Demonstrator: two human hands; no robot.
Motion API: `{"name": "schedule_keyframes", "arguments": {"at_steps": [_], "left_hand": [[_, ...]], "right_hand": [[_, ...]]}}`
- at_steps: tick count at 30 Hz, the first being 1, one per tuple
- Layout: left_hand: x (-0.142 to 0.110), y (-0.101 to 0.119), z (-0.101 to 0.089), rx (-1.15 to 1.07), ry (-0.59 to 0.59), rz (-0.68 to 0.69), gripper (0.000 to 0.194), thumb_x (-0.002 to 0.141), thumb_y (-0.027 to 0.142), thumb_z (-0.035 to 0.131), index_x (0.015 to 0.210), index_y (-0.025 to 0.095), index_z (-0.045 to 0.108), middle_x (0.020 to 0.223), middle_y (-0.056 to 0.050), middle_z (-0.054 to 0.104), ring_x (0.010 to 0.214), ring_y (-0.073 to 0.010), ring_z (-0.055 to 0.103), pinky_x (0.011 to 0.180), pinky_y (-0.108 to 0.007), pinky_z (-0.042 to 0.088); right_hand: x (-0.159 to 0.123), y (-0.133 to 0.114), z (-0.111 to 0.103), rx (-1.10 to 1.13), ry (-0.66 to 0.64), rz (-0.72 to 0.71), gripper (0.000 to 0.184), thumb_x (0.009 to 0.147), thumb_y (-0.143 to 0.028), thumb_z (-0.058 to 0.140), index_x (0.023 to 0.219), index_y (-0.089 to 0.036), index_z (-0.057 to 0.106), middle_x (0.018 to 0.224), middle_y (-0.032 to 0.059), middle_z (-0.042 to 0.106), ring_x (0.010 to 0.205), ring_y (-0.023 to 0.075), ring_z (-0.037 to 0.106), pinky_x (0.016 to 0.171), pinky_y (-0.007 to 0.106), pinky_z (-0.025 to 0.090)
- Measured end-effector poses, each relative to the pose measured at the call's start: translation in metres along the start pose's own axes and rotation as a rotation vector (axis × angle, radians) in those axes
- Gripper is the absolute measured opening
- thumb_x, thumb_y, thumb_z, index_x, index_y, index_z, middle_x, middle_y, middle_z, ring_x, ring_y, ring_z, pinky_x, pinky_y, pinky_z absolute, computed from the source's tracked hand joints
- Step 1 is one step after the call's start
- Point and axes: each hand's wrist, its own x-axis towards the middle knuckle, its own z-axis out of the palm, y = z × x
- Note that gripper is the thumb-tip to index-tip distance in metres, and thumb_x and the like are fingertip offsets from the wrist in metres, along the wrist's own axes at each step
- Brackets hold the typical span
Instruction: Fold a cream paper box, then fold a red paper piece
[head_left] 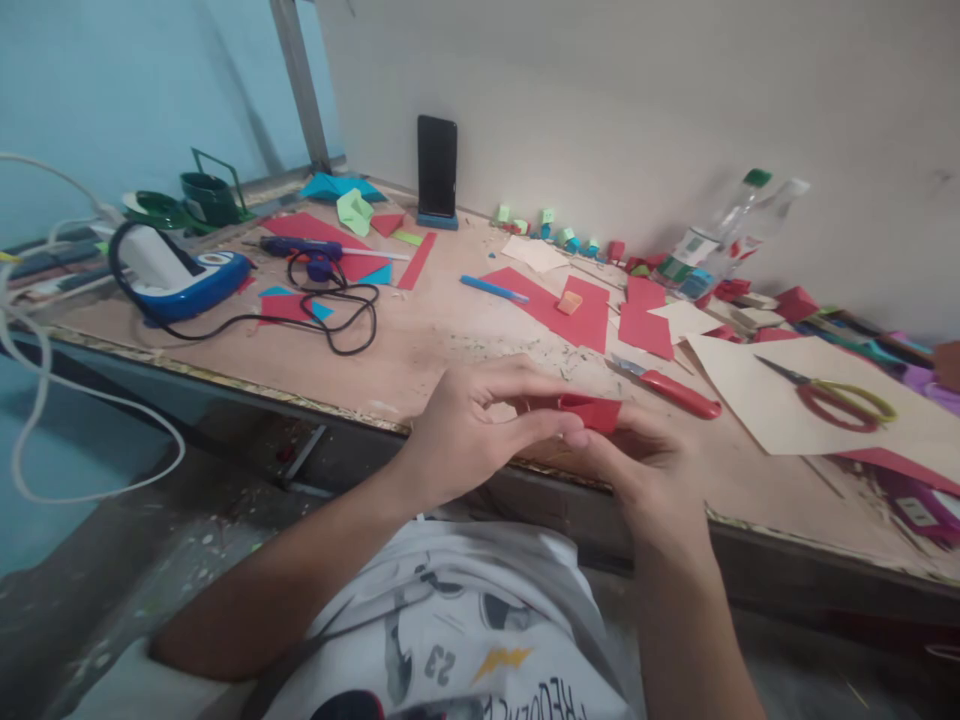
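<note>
Between both hands, just above the table's front edge, is a small folded piece of red paper (600,413). My left hand (480,420) pinches its left end between thumb and fingers. On the other side my right hand (652,460) grips it, thumb below and fingers behind, partly hidden. A red-handled knife (679,393) lies on the table just beyond my right hand. Past the hands are cut sheets of red paper (581,310), with a small orange piece (570,302) on one. A blue pen (493,289) rests at the left edge of these sheets.
Scissors (836,400) lie on a cream sheet (739,385) at right. Plastic bottles (694,240) and small paper cubes (547,217) stand along the wall. A phone (437,165) stands at the back. At left are a glue gun (300,247), its black cable and a blue power strip (202,290).
</note>
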Motion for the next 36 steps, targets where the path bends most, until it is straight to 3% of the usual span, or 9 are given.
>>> {"name": "schedule_keyframes", "arguments": {"at_steps": [6, 12, 15, 22, 26, 32, 36], "left_hand": [[0.000, -0.001, -0.003, -0.034, -0.037, -0.037, 0.016, 0.088, 0.017, 0.079, 0.101, 0.020, 0.086, 0.096, -0.005, 0.080, 0.090, -0.0179, 0.073, 0.081, -0.026, 0.058], [-0.001, 0.001, -0.006, -0.064, -0.084, -0.148, 0.023, 0.085, 0.021, 0.081, 0.108, 0.022, 0.085, 0.107, -0.006, 0.082, 0.094, -0.0198, 0.075, 0.078, -0.025, 0.061], [-0.002, 0.001, -0.004, -0.050, -0.057, -0.179, 0.019, 0.085, 0.021, 0.080, 0.103, 0.021, 0.086, 0.104, -0.007, 0.083, 0.095, -0.0217, 0.077, 0.080, -0.027, 0.063], [-0.001, 0.004, -0.002, -0.040, -0.045, -0.154, 0.011, 0.084, 0.015, 0.079, 0.090, 0.021, 0.087, 0.093, -0.005, 0.082, 0.087, -0.0192, 0.076, 0.073, -0.024, 0.063], [-0.002, 0.004, -0.003, -0.038, -0.062, -0.153, 0.018, 0.087, 0.011, 0.076, 0.095, 0.023, 0.087, 0.094, -0.004, 0.081, 0.091, -0.0176, 0.076, 0.078, -0.023, 0.063], [-0.003, 0.007, -0.004, 0.003, -0.124, -0.130, 0.022, 0.086, 0.009, 0.077, 0.097, 0.025, 0.087, 0.094, -0.004, 0.080, 0.089, -0.0167, 0.075, 0.072, -0.021, 0.062], [-0.004, 0.006, -0.004, -0.030, -0.051, -0.131, 0.022, 0.085, 0.009, 0.077, 0.093, 0.026, 0.088, 0.093, -0.003, 0.083, 0.090, -0.0185, 0.077, 0.080, -0.025, 0.064]], "right_hand": [[-0.001, 0.008, -0.002, 0.070, 0.006, -0.075, 0.017, 0.085, -0.040, 0.085, 0.099, -0.030, 0.086, 0.098, 0.0023, 0.085, 0.087, 0.0223, 0.080, 0.079, 0.033, 0.066], [0.001, -0.001, 0.002, -0.041, 0.071, -0.054, 0.021, 0.088, -0.042, 0.080, 0.077, -0.025, 0.083, 0.070, 0.0009, 0.080, 0.062, 0.0182, 0.074, 0.053, 0.026, 0.060], [0.001, -0.005, 0.003, -0.068, 0.095, -0.064, 0.021, 0.089, -0.039, 0.079, 0.075, -0.023, 0.082, 0.062, 0.0003, 0.076, 0.055, 0.0166, 0.071, 0.047, 0.024, 0.056], [-0.008, 0.003, 0.008, -0.191, 0.137, -0.237, 0.016, 0.095, -0.025, 0.070, 0.088, -0.025, 0.084, 0.082, 0.0022, 0.083, 0.069, 0.0191, 0.076, 0.063, 0.029, 0.061], [-0.010, 0.005, 0.009, -0.219, 0.069, -0.354, 0.017, 0.095, -0.019, 0.069, 0.101, -0.026, 0.082, 0.094, 0.0016, 0.085, 0.079, 0.0190, 0.077, 0.075, 0.032, 0.062], [-0.007, 0.006, 0.007, -0.175, 0.051, -0.303, 0.009, 0.093, -0.022, 0.073, 0.091, -0.025, 0.081, 0.083, 0.0002, 0.082, 0.072, 0.0165, 0.074, 0.065, 0.028, 0.060], [-0.008, 0.006, 0.008, -0.158, 0.034, -0.276, 0.010, 0.095, -0.024, 0.072, 0.092, -0.023, 0.081, 0.079, 0.0001, 0.081, 0.068, 0.0145, 0.071, 0.060, 0.025, 0.056]]}}
